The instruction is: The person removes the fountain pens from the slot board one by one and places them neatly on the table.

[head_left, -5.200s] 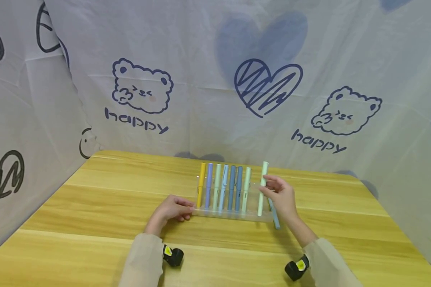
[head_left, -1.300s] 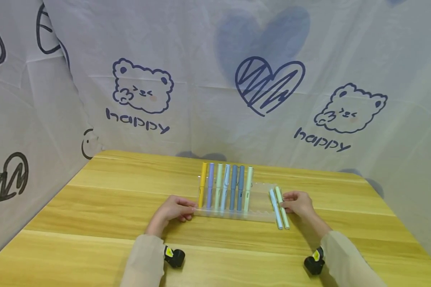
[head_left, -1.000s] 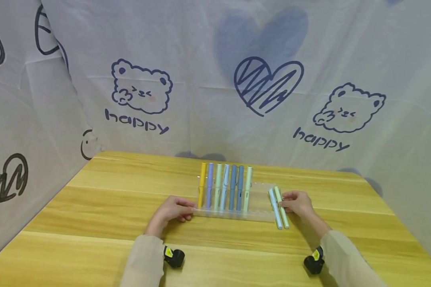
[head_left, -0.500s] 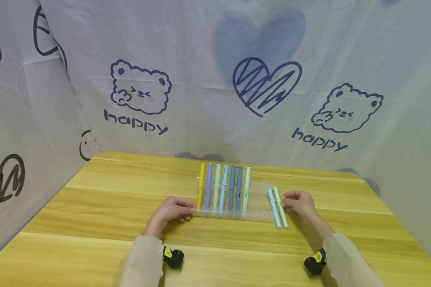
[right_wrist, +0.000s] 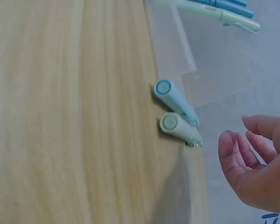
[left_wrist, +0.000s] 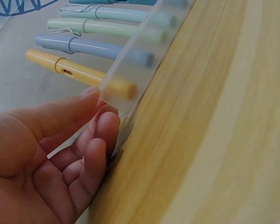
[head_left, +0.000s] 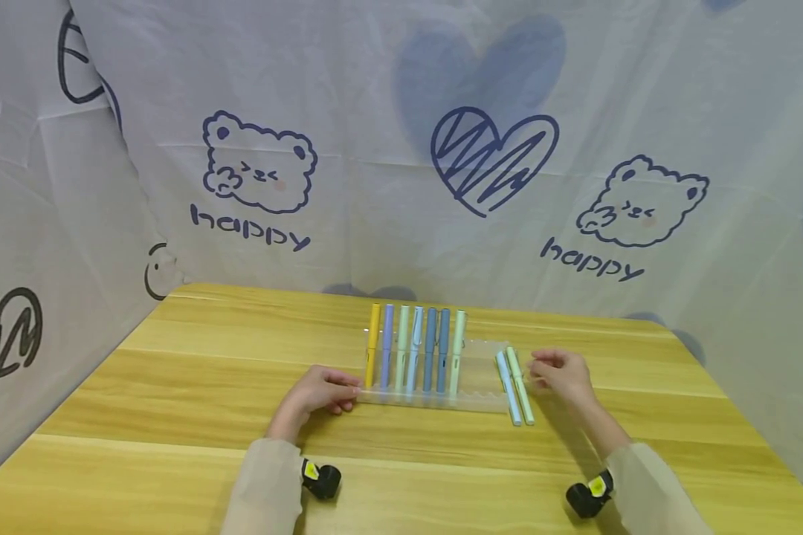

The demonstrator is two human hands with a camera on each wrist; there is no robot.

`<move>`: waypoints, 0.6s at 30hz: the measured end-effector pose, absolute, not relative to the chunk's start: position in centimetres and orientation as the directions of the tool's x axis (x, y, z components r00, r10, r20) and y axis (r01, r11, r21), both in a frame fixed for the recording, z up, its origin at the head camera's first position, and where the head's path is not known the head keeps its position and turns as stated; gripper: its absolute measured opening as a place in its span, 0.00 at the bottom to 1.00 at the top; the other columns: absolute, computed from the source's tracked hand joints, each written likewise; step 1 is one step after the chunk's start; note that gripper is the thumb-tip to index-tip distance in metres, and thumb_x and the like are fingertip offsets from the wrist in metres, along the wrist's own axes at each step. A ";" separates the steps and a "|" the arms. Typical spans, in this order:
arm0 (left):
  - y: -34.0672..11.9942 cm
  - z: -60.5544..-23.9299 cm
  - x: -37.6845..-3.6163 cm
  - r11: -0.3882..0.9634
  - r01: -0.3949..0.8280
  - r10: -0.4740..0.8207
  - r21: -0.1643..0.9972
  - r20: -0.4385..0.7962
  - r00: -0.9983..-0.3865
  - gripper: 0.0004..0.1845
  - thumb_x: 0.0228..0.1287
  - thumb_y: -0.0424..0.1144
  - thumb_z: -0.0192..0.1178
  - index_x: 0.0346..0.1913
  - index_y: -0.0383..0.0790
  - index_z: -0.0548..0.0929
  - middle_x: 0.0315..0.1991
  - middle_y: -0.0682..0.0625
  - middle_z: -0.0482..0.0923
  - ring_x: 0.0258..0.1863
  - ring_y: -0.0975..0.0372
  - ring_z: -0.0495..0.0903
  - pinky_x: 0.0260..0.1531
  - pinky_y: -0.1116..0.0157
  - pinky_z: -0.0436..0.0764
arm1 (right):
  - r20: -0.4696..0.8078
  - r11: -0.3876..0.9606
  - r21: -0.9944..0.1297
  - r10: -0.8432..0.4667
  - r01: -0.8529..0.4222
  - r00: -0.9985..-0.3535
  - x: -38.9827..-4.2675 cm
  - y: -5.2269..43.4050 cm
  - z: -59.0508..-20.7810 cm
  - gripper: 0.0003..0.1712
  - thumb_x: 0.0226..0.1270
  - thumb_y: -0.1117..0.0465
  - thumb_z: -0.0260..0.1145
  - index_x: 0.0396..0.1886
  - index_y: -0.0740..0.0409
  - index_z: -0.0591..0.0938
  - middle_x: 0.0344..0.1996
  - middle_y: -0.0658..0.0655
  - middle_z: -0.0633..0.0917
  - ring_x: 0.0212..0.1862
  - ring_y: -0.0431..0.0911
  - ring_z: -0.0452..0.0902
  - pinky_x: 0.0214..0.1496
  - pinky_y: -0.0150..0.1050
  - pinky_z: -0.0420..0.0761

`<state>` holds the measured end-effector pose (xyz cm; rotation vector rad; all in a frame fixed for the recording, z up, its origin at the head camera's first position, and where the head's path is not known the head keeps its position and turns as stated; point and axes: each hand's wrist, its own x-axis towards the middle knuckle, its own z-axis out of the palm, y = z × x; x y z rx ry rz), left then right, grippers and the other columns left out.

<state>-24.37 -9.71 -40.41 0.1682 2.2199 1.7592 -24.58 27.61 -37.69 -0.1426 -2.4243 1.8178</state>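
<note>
We rest our left hand (head_left: pixel 321 391) against the left end of the clear pen rack (head_left: pixel 482 371) on the table (head_left: pixel 174 386), fingers touching its corner, grip loose. Our right hand (head_left: pixel 562 374) hovers relaxed, holding nothing, just beside the light blue pen (head_left: pixel 508 377) and pale green pen (head_left: pixel 520 375) lying side by side at the rack's right end.

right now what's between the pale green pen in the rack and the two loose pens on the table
Only empty slots of the clear rack lie between the pale green pen and the two loose pens, as the head view shows.

Bear-print cloth (head_left: pixel 401 148) behind wooden table (head_left: pixel 174 386)
</note>
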 end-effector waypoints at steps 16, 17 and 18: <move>-9.7 -40.5 -24.5 0.239 -0.117 0.266 0.964 -0.180 -0.947 0.13 0.57 0.29 0.58 0.43 0.24 0.79 0.24 0.45 0.81 0.19 0.64 0.77 0.20 0.70 0.76 | 0.207 0.131 -0.972 0.090 -0.194 -0.974 -27.6 28.5 -42.2 0.30 0.53 0.60 0.69 0.47 0.79 0.70 0.27 0.52 0.82 0.28 0.43 0.80 0.31 0.39 0.80; -9.7 -40.5 -24.5 0.237 -0.119 0.264 0.964 -0.182 -0.947 0.13 0.57 0.29 0.58 0.43 0.24 0.79 0.24 0.45 0.81 0.19 0.64 0.77 0.20 0.70 0.76 | 0.211 0.123 -0.972 0.088 -0.199 -0.974 -27.7 28.4 -42.3 0.28 0.52 0.61 0.69 0.46 0.78 0.71 0.26 0.52 0.82 0.28 0.43 0.81 0.31 0.39 0.80; -9.7 -40.5 -24.5 0.237 -0.120 0.263 0.964 -0.183 -0.947 0.13 0.57 0.29 0.58 0.43 0.24 0.79 0.24 0.45 0.81 0.19 0.64 0.77 0.20 0.70 0.76 | 0.211 0.114 -0.973 0.089 -0.201 -0.973 -27.7 28.2 -42.3 0.25 0.52 0.61 0.69 0.44 0.76 0.73 0.26 0.52 0.83 0.28 0.44 0.81 0.31 0.40 0.80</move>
